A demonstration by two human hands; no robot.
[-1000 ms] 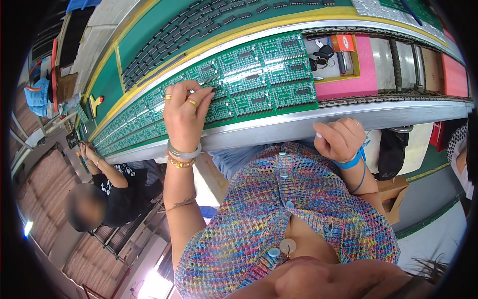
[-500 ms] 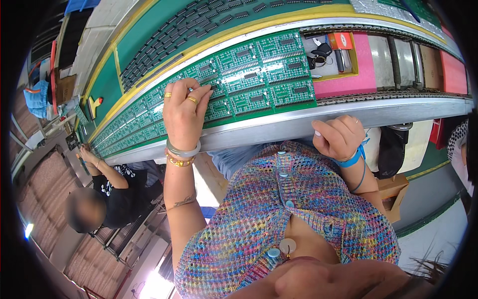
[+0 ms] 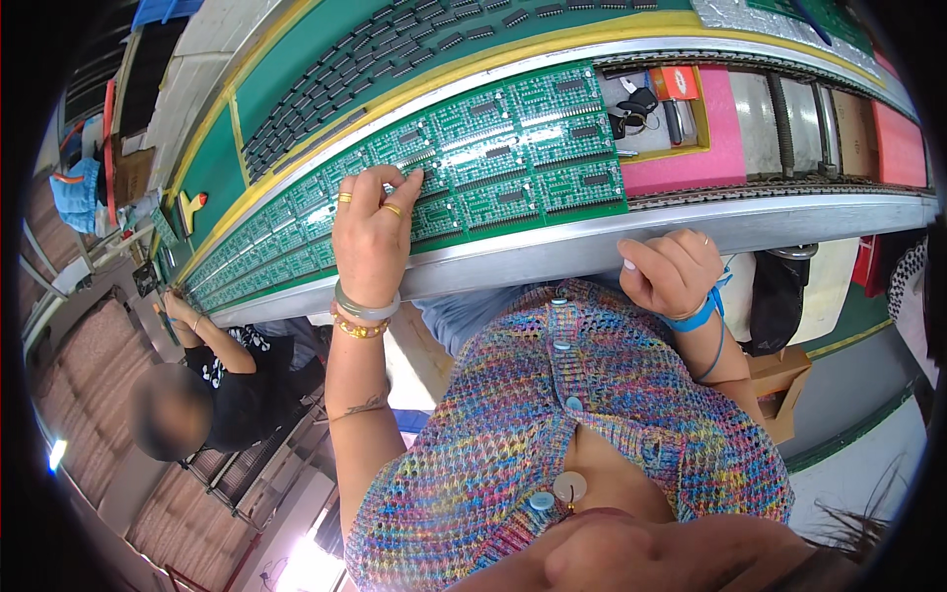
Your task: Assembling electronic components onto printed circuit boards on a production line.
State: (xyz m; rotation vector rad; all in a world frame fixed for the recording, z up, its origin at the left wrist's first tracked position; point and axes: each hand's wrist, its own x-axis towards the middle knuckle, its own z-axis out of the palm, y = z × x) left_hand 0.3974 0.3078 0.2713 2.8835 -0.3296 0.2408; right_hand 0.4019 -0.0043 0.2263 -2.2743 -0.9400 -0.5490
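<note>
1. Okay, left bare hand [image 3: 373, 237]: near-pinched over green rectangular circuit boards [image 3: 493, 153]; can't tell if gripping anything.
2. Right bare hand [image 3: 676, 268]: loosely curled by silver metal rail [image 3: 538, 253], palm hidden.
3. Boards lie along rail.

A hand could pass over the right end of the circuit boards [image 3: 493, 153]. The left hand [image 3: 375, 232] blocks their middle; a metal rail [image 3: 523, 260] borders their near side.

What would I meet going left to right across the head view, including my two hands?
Light-blue cloth item → small yellow item → left hand → right hand → black bag-like item → salmon-pink block. The circuit boards overlap the left hand's span, so they're left out.
</note>
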